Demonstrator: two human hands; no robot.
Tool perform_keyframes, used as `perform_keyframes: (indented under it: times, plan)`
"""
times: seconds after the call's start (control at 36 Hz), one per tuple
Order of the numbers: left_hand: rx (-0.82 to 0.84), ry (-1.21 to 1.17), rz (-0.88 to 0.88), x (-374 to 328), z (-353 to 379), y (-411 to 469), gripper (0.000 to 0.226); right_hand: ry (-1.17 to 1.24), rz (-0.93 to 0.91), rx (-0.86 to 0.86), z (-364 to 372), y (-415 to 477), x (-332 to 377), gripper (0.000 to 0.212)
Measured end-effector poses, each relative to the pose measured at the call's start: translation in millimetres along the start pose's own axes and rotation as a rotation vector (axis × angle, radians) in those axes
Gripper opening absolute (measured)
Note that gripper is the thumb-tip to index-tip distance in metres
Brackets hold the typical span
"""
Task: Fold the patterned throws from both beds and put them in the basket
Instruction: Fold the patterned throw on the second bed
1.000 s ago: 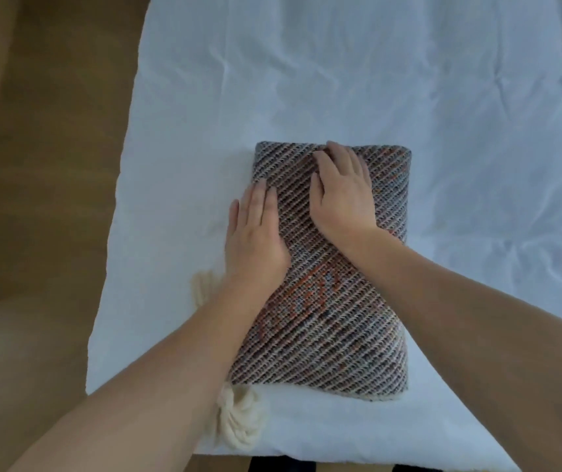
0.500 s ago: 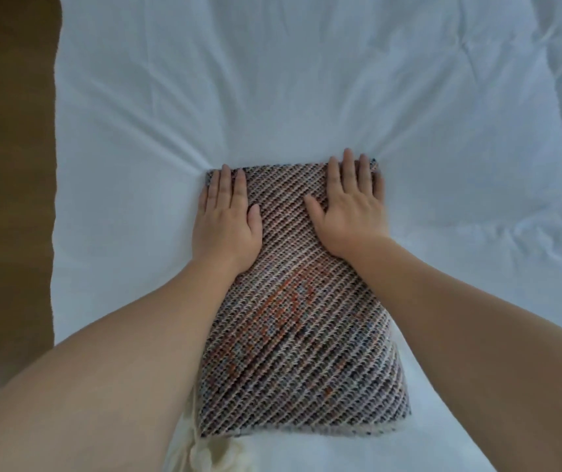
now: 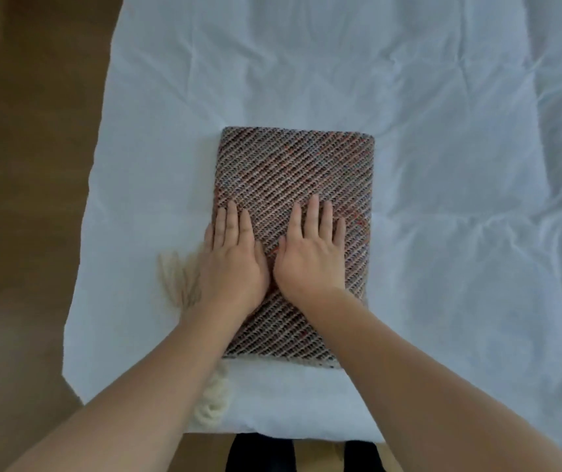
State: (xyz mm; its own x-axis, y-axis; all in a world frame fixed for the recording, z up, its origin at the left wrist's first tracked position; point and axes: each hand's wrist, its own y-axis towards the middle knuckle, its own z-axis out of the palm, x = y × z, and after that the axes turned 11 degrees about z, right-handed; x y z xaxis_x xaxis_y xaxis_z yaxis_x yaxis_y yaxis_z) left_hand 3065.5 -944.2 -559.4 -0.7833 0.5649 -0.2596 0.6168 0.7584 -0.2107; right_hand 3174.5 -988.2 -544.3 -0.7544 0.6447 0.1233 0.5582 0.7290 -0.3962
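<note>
Lying folded into a compact upright rectangle, the patterned throw [image 3: 295,185] sits on the white bed cover [image 3: 443,165], near the bed's left edge and toward its near end. Its weave shows diagonal stripes in brown, grey and cream with flecks of orange.

Both hands rest palm-down on the lower half of the throw, fingers extended and flat, gripping nothing. The left hand [image 3: 230,264] lies along the throw's left edge, with its outer side overlapping onto the bed cover. The right hand [image 3: 312,257] lies just beside it toward the middle of the throw; the thumbs are close together, almost touching. Both forearms reach in from the bottom of the view and cover the throw's lower corners in part.

A cream fringe [image 3: 179,281] sticks out from under the throw on the left, just beside the left hand, and is partly hidden by the left wrist. A second cream tassel [image 3: 213,400] hangs out below the near left corner, lying on the bed cover close to its near edge.

The bed cover is creased, with wrinkles running across its right and far portions. Brown wooden floor [image 3: 27,165] borders the bed on the left. Dark trouser legs [image 3: 261,453] show below the near edge of the bed.
</note>
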Motion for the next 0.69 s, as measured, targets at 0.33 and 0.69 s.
perform_keyframes:
  times: [0.33,0.69]
  plan:
    - [0.027,0.052,0.005,15.8,49.3,-4.8,0.067,-0.06,0.043,-0.05,64.0,-16.9,-68.1,0.072]
    - [-0.039,-0.298,-0.213,33.0,15.8,-4.2,0.083,0.133,0.226,0.082,54.3,-41.3,-104.3,0.077]
